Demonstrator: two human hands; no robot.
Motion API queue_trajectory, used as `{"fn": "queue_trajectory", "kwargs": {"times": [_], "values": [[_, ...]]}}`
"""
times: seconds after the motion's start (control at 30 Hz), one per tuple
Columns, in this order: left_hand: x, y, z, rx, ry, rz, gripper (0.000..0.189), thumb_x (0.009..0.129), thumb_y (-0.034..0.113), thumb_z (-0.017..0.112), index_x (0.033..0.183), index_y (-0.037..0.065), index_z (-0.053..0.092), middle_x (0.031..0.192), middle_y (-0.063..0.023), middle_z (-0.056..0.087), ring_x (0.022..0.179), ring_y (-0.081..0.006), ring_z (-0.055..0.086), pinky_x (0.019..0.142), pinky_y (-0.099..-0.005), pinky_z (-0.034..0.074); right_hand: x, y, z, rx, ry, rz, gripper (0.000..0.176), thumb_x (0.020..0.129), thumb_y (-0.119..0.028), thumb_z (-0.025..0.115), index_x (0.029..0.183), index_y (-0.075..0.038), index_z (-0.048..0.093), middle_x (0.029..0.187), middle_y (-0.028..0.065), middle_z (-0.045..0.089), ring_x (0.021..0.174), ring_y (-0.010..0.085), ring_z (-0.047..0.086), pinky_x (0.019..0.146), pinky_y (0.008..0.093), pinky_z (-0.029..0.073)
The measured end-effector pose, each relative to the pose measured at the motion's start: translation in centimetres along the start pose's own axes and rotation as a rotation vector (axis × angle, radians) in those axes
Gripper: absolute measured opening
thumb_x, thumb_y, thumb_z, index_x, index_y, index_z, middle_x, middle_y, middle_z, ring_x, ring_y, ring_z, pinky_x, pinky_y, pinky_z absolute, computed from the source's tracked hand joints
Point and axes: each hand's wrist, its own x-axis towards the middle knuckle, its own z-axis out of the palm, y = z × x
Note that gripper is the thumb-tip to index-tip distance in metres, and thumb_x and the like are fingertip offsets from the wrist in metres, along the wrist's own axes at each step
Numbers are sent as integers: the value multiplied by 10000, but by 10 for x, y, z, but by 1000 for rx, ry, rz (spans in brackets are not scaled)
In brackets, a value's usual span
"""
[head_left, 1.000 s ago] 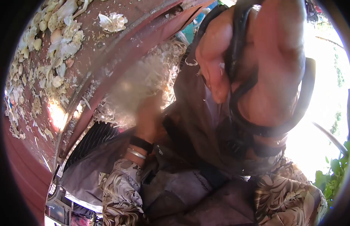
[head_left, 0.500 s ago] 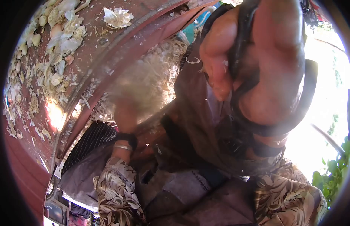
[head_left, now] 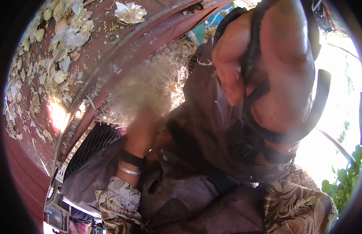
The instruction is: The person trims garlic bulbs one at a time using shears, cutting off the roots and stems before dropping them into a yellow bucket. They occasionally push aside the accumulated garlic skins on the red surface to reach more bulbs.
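My right hand (head_left: 282, 78) is raised close to the camera, large in view, with its fingers curled. Black bands (head_left: 253, 46) run between and around the fingers and across the wrist; whether they are straps or a tool's handle I cannot make out. Lower left, my left hand (head_left: 144, 113) reaches to a heap of pale, stringy dry trimmings (head_left: 149, 82). A blurred patch covers its fingers, so their pose is hidden. A black band (head_left: 133, 158) and a silver bangle (head_left: 129, 169) circle that wrist. A brown apron-like cloth (head_left: 204, 117) covers my lap.
Beside me on the left is a reddish-brown surface (head_left: 99, 46) with a raised rim. On it lie pale papery skins (head_left: 73, 23), what look like garlic cloves (head_left: 39, 35), and a peeled-open bulb skin (head_left: 130, 13). Green leaves (head_left: 346, 175) show at the right edge.
My left hand and wrist have shifted slightly right, and more of the forearm shows. The right hand stays raised with fingers curled. The whole view has shifted a little.
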Motion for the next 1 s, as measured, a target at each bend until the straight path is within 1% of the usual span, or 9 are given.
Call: {"fn": "queue_trajectory", "kwargs": {"times": [0.1, 0.2, 0.3, 0.4, 0.5, 0.6, 0.7, 0.9, 1.0], "values": [[7, 0, -18, 328, 51, -41, 185, 835, 179, 579, 981, 72, 618, 906, -180, 623, 892, -373, 602, 730, -457, 489, 0, 1, 0, -8, 3, 0, 467, 868, -470, 567, 702, -34, 552, 561, 24, 497, 485, 95, 475, 451, 230, 352], [30, -16, -19, 176, 164, -194, 333, 831, 177, 563, 1148, 78, 571, 1107, -161, 597, 956, -310, 603, 808, -453, 469, 2, 2, 0, -19, 6, 1, 464, 869, -464, 567, 701, -32, 552, 560, 26, 498, 483, 97, 474, 450, 230, 352], [55, -81, 36, 218, 389, 68, 369, 816, 153, 576, 1175, 67, 568, 1137, -178, 580, 1040, -301, 567, 911, -432, 433, 2, 3, 3, -24, 12, 8, 460, 870, -458, 567, 700, -30, 552, 559, 28, 498, 482, 98, 474, 450, 230, 352], [67, -77, 58, 205, 305, -60, 378, 820, 132, 572, 1191, 59, 562, 1159, -183, 566, 1104, -300, 528, 986, -405, 389, 4, 3, 2, -28, 10, 10, 457, 871, -451, 567, 698, -28, 551, 558, 29, 499, 480, 99, 474, 449, 231, 351], [54, -53, 62, -74, 224, -190, 326, 836, 137, 558, 1149, 46, 568, 1115, -184, 582, 1057, -317, 557, 930, -411, 425, 2, 5, 5, -32, 15, 13, 454, 871, -445, 567, 697, -26, 551, 557, 31, 500, 479, 100, 474, 448, 231, 351], [40, -28, 59, -1, 49, -74, 238, 849, 142, 553, 1066, 50, 591, 1037, -176, 609, 983, -326, 596, 839, -423, 464, 3, 5, 4, -27, 9, 8, 451, 872, -439, 566, 696, -24, 551, 557, 33, 501, 477, 102, 473, 447, 232, 350], [34, -25, 79, -77, 68, -15, 176, 851, 167, 560, 980, 58, 610, 958, -157, 629, 883, -327, 624, 741, -433, 487, 4, 4, 4, -28, 2, -1, 447, 873, -432, 566, 695, -22, 551, 556, 34, 501, 476, 103, 473, 447, 232, 350], [34, 17, 10, 170, -236, -103, 186, 826, 222, 599, 947, 85, 632, 934, -133, 641, 836, -289, 644, 685, -419, 505, 1, 5, 2, -30, -4, -8, 441, 875, -420, 566, 693, -18, 551, 554, 38, 503, 473, 105, 472, 445, 233, 349], [39, -19, 21, 306, 235, 79, 210, 831, 226, 593, 989, 94, 631, 939, -129, 648, 845, -271, 650, 671, -403, 516, 3, 3, 0, -43, 0, 2, 438, 875, -413, 566, 692, -16, 551, 553, 39, 504, 471, 107, 472, 444, 233, 349]]}}
